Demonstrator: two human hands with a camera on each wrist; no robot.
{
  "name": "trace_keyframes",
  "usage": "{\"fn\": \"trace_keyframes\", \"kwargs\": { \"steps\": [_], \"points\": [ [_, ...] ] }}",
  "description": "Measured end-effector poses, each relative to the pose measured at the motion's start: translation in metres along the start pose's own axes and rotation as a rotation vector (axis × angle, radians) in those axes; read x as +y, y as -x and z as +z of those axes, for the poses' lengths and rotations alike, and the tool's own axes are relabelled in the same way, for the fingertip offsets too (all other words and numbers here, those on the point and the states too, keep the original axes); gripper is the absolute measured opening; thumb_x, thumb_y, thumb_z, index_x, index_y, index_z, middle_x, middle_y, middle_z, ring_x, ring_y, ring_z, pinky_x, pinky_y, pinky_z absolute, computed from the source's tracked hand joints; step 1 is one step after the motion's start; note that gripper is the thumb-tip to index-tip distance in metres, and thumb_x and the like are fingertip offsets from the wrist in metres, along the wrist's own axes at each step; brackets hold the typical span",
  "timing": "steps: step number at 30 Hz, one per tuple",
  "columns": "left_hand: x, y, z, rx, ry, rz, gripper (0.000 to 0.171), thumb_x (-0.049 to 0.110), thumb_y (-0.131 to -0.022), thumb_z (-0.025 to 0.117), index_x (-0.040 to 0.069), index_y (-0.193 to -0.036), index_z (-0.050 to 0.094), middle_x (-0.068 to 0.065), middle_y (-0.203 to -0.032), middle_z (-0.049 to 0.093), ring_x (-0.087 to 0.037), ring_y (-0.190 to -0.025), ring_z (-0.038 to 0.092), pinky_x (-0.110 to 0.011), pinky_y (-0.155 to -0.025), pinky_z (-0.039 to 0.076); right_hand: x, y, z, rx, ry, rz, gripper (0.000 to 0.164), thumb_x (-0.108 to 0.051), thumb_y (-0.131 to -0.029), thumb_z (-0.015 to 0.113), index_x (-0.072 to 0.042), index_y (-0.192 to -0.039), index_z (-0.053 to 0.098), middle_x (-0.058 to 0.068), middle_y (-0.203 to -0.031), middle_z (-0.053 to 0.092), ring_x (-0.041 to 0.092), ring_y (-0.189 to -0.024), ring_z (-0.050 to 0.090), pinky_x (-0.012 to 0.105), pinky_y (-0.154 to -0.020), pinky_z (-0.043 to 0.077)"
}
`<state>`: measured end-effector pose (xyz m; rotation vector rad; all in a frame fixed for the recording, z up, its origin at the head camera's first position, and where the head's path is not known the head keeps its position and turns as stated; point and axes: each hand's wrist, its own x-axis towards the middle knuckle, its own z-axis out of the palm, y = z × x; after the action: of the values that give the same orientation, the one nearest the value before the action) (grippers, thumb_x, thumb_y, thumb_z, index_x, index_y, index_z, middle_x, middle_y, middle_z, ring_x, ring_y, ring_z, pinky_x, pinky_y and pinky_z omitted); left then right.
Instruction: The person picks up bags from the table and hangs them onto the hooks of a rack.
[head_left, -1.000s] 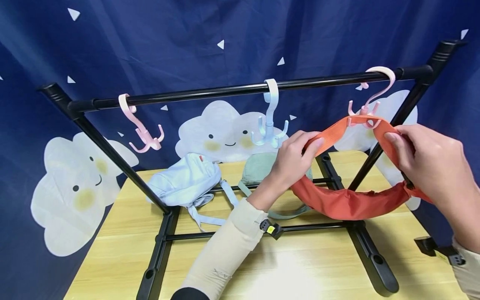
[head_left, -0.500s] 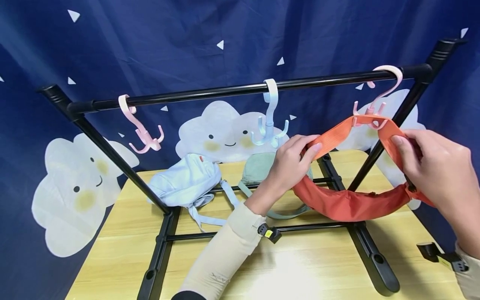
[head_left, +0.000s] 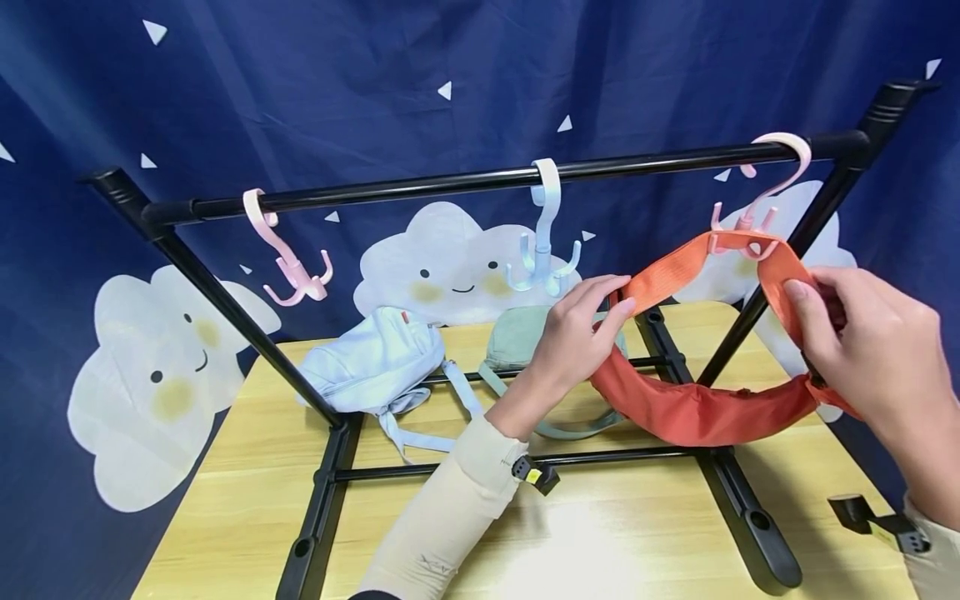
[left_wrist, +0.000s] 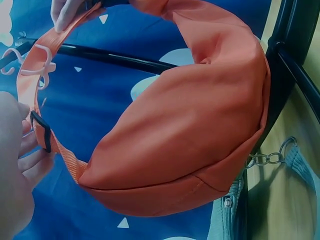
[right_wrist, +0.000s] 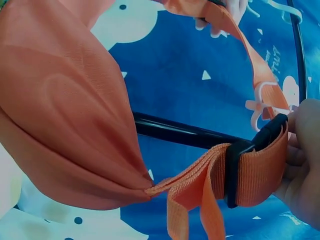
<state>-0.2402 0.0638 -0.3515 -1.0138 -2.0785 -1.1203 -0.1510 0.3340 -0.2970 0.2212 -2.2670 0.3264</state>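
Strap of orange webbing [head_left: 667,277] at pink plastic hook [head_left: 745,222], pinched either side by left hand [head_left: 576,333] and right hand [head_left: 873,342], red fabric bag [head_left: 701,414] below

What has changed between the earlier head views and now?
The curved pink plastic hook at right moved slightly rightward on the black round bar, the red-orange fabric bag shifting with it. The left hand sank slightly; the right hand moved slightly right. Neither let go. The light-blue fabric bag and green fabric bag stayed put.

Green bag [head_left: 516,337] (in the head view) partly hidden behind the left hand [head_left: 576,335]
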Motion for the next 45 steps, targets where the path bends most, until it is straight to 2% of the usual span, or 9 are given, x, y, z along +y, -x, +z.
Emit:
{"fn": "trace_keyframes", "kwargs": {
  "steps": [9, 13, 16, 23, 30, 33, 38, 42, 45],
  "points": [
    [-0.001, 0.005, -0.003, -0.026, 0.023, -0.049, 0.038, 0.023, -0.107, 0.058, 0.005, -0.139, 0.063, -0.009, -0.144, 0.064, -0.016, -0.137, 0.06, -0.016, -0.109, 0.049, 0.0, 0.007, 0.006, 0.011, -0.031, -0.014, 0.032, -0.017, -0.104, 0.061, 0.012, -0.119, 0.062, 0.028, -0.092, 0.062, 0.033, -0.073, 0.054, -0.003, -0.073, 0.021],
    [-0.001, 0.007, -0.003, -0.031, 0.042, -0.064, 0.038, 0.023, -0.107, 0.057, 0.005, -0.14, 0.062, -0.008, -0.146, 0.063, -0.016, -0.137, 0.06, -0.018, -0.109, 0.049, 0.001, 0.008, 0.008, 0.042, -0.052, -0.054, 0.037, -0.024, -0.106, 0.057, 0.011, -0.118, 0.063, 0.026, -0.091, 0.064, -0.002, -0.081, 0.045, 0.007, -0.072, 0.03],
    [-0.001, 0.008, -0.003, -0.034, 0.049, -0.062, 0.038, 0.022, -0.107, 0.057, 0.004, -0.14, 0.062, -0.009, -0.146, 0.063, -0.018, -0.135, 0.061, -0.019, -0.111, 0.049, 0.0, 0.009, 0.009, 0.045, -0.064, -0.067, 0.041, -0.028, -0.107, 0.055, 0.011, -0.118, 0.063, 0.025, -0.09, 0.064, -0.014, -0.086, 0.031, 0.009, -0.071, 0.032],
    [-0.002, 0.012, -0.005, -0.052, 0.048, -0.067, 0.038, 0.022, -0.108, 0.055, 0.004, -0.141, 0.061, -0.01, -0.148, 0.062, -0.019, -0.138, 0.059, -0.023, -0.114, 0.047, -0.003, 0.01, 0.009, 0.043, -0.082, -0.064, 0.033, -0.02, -0.104, 0.059, 0.011, -0.116, 0.063, 0.025, -0.089, 0.064, -0.023, -0.091, 0.026, 0.012, -0.071, 0.033],
    [-0.002, 0.015, -0.008, -0.059, 0.008, -0.056, 0.037, 0.022, -0.108, 0.055, 0.006, -0.14, 0.062, -0.009, -0.146, 0.063, -0.019, -0.137, 0.06, -0.023, -0.114, 0.048, -0.005, 0.011, 0.006, 0.041, -0.082, -0.055, 0.032, -0.019, -0.103, 0.061, 0.01, -0.116, 0.064, 0.023, -0.088, 0.063, -0.024, -0.092, 0.026, 0.01, -0.071, 0.033],
    [-0.002, 0.016, -0.01, -0.07, -0.005, -0.058, 0.036, 0.021, -0.107, 0.055, 0.007, -0.14, 0.063, -0.008, -0.145, 0.064, -0.019, -0.137, 0.06, -0.024, -0.114, 0.048, -0.006, 0.012, 0.005, 0.048, -0.077, -0.056, 0.035, -0.021, -0.104, 0.06, 0.01, -0.118, 0.064, 0.024, -0.088, 0.063, -0.013, -0.087, 0.038, 0.01, -0.069, 0.032],
    [-0.002, 0.019, -0.012, -0.089, -0.009, -0.071, 0.036, 0.022, -0.107, 0.056, 0.007, -0.139, 0.064, -0.008, -0.144, 0.064, -0.021, -0.136, 0.06, -0.027, -0.112, 0.05, -0.008, 0.013, 0.001, 0.037, -0.055, -0.045, 0.033, -0.015, -0.102, 0.062, 0.011, -0.121, 0.064, 0.025, -0.091, 0.061, 0.028, -0.079, 0.048, 0.005, -0.069, 0.027],
    [-0.002, 0.022, -0.016, -0.094, -0.034, -0.061, 0.036, 0.023, -0.107, 0.056, 0.006, -0.139, 0.064, -0.008, -0.144, 0.064, -0.02, -0.133, 0.061, -0.025, -0.105, 0.053, -0.01, 0.014, 0.001, 0.078, -0.07, -0.078, 0.062, -0.046, -0.108, 0.047, 0.013, -0.119, 0.065, 0.028, -0.093, 0.061, 0.033, -0.081, 0.052, 0.011, -0.068, 0.03],
    [-0.003, 0.024, -0.018, -0.097, -0.039, -0.05, 0.036, 0.021, -0.107, 0.057, 0.005, -0.138, 0.064, -0.009, -0.143, 0.064, -0.02, -0.13, 0.063, -0.025, -0.101, 0.055, -0.013, 0.015, 0.001, 0.12, -0.071, -0.099, 0.079, -0.06, -0.108, 0.037, 0.014, -0.118, 0.065, 0.031, -0.096, 0.062, 0.04, -0.085, 0.056, 0.019, -0.068, 0.032]
  ]
}}
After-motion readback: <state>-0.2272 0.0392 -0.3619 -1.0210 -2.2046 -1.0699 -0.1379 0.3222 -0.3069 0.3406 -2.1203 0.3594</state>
